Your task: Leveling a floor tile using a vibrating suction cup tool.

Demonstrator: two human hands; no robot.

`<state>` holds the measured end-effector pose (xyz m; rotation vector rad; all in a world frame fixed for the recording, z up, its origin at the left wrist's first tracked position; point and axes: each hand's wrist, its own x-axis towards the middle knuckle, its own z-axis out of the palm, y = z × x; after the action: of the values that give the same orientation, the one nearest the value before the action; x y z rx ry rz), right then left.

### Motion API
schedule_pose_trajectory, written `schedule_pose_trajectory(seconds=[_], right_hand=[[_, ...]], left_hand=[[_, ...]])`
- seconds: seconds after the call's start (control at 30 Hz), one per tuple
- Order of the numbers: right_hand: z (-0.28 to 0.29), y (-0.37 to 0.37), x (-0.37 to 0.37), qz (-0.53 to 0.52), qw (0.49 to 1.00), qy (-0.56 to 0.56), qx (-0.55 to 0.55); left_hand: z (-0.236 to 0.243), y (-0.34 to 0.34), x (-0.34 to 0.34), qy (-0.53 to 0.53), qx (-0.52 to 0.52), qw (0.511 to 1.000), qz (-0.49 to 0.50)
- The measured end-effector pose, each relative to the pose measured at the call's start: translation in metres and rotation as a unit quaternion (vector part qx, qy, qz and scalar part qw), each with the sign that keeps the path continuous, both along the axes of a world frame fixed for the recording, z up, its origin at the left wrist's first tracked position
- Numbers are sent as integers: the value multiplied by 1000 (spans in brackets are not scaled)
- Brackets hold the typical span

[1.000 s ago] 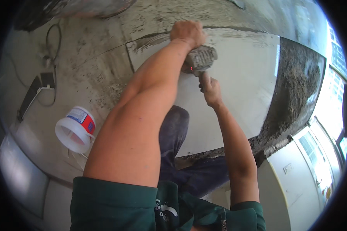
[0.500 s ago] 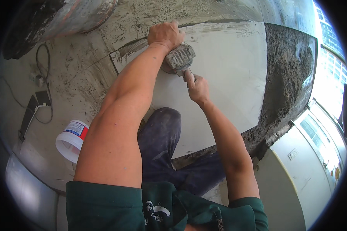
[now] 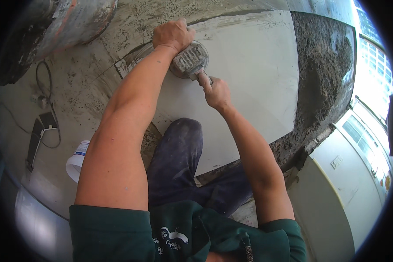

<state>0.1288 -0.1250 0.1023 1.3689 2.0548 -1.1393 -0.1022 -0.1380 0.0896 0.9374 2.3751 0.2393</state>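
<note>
A grey, mortar-caked tile vibrator [image 3: 191,59] with a round base stands on a large pale tile [image 3: 249,78], near its far left part. My right hand [image 3: 217,94] is wrapped around the vibrator's near handle. At the far side of the tool, my left hand [image 3: 172,35] is closed, knuckles up, apparently on its front grip; the fingertips are hidden. My left forearm passes close along the tool's left side. Wet grey mortar [image 3: 321,65] lies bare beyond the tile's right edge.
A white bucket [image 3: 74,166] lies behind my left arm, partly covered. Farther left are a black cable [image 3: 51,87] and a dark flat-bladed tool [image 3: 36,137]. A dirty bulky sack [image 3: 78,26] fills the far left corner. At right stand a pale low wall [image 3: 336,192] and bright windows.
The tile vibrator and both hands have shifted left and slightly away across the tile. More of the round base shows now. My left arm covers more of the bucket.
</note>
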Motion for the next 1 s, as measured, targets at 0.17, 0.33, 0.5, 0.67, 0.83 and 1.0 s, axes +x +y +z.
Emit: schedule_pose_trajectory(seconds=[0.17,0.33,0.5,0.67,0.83,1.0], right_hand=[[-5,-3,1,-13,999,32,-12],[-3,-6,0,-4,1000,12,14],[-3,-8,1,-7,1000,9,25],[4,-6,-2,-6,1000,5,4],[4,-5,-3,-6,1000,0,4],[7,-4,-6,-12,1000,2,-2]], left_hand=[[-4,0,0,11,11,1000,-2],[-5,4,-2,22,9,1000,-11],[-7,1,2,28,24,999,-21],[-4,3,-1,17,15,999,-23],[-3,4,-1,19,8,999,-25],[-2,4,-3,12,9,1000,-27]])
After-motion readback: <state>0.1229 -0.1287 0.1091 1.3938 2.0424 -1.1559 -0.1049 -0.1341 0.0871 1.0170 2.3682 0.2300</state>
